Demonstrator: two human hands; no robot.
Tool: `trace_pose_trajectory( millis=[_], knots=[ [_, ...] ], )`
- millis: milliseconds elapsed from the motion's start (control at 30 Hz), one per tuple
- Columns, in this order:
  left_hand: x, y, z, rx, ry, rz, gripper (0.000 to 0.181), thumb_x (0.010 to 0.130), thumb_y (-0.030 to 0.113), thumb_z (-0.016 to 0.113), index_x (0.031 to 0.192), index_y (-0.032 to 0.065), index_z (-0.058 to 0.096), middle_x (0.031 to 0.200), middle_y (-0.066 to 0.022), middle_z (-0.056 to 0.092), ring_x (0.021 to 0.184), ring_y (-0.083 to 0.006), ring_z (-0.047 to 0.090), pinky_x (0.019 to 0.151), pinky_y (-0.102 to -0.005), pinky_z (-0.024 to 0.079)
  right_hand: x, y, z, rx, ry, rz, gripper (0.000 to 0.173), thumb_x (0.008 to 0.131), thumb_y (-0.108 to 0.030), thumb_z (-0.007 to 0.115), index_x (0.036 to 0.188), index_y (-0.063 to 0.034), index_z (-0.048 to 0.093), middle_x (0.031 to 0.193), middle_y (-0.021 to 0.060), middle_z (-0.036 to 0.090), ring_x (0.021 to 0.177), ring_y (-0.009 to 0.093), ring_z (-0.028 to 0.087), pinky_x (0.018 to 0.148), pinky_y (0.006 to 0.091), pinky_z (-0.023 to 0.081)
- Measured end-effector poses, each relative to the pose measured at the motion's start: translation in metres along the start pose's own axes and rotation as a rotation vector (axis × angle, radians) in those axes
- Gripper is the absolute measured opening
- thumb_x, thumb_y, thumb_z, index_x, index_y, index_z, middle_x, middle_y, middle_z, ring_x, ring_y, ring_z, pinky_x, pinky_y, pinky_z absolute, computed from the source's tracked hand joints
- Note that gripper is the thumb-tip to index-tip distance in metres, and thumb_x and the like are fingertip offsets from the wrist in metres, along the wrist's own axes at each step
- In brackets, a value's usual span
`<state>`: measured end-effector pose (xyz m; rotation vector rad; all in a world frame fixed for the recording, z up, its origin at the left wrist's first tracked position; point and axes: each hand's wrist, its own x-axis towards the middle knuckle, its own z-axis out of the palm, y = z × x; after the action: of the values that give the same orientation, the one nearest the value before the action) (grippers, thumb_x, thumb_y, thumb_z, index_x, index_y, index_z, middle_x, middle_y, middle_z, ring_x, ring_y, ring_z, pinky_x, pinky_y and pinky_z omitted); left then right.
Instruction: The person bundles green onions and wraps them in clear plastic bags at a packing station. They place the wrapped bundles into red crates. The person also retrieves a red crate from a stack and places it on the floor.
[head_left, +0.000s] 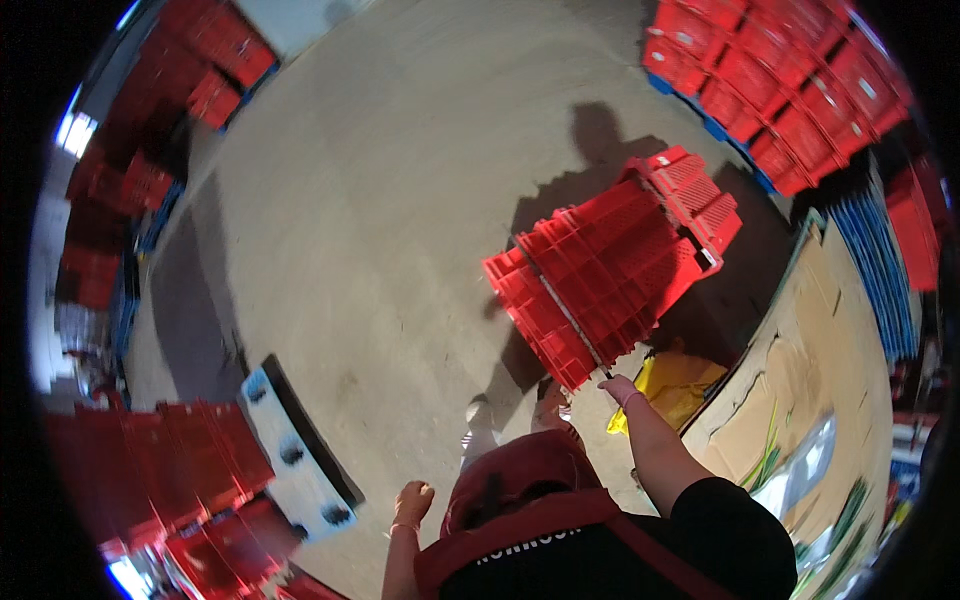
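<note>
A stack of nested red plastic crates (592, 262) stands tilted on the concrete floor, right of the middle. Along its near end runs a thin, light-coloured rod or strap with a dark end, and my right hand (621, 390) is closed on that end. Low in the picture, my left hand (414, 501) is held away from the crates with its fingers curled and nothing visible in it. A yellow plastic bag (671, 382) lies just beyond my right forearm.
Red crates (780, 90) on blue pallets stand at the upper right, beside upright blue pallets (874, 270). A cardboard-covered table (810, 330) with green stalks is close on the right. More red crates (187, 457) and a pale blue-white slab with holes (289, 450) lie left.
</note>
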<state>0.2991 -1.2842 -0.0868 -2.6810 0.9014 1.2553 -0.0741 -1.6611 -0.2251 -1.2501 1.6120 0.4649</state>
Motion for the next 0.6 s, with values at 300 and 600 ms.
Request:
trace_pose_trajectory(
  millis=[300, 600],
  knots=[
    [-0.019, -0.140, 0.192, -0.153, -0.034, 0.018, 0.034, 0.072, 0.032, 0.057, 0.094, 0.0088, 0.067, 0.094, -0.0154, 0.065, 0.090, -0.0240, 0.063, 0.078, -0.0366, 0.049, -0.076, -0.043, 0.030, 0.333, -0.225, -0.302, 0.022, 0.076, -0.022, 0.060, 0.077, -0.0005, 0.058, 0.067, 0.0044, 0.053, 0.059, 0.015, 0.053, 0.057, 0.0288, 0.044],
    [0.053, -0.052, 0.165, -1.023, 0.191, -0.124, 0.030, 0.080, 0.032, 0.057, 0.093, 0.0071, 0.066, 0.076, -0.0088, 0.064, 0.071, -0.0167, 0.058, 0.069, -0.0316, 0.046, -0.285, 0.032, -0.053, 0.518, 0.057, -0.035, 0.033, 0.085, -0.031, 0.056, 0.113, -0.0119, 0.057, 0.057, -0.0040, 0.045, 0.046, 0.006, 0.043, 0.038, 0.0215, 0.035]
  ],
)
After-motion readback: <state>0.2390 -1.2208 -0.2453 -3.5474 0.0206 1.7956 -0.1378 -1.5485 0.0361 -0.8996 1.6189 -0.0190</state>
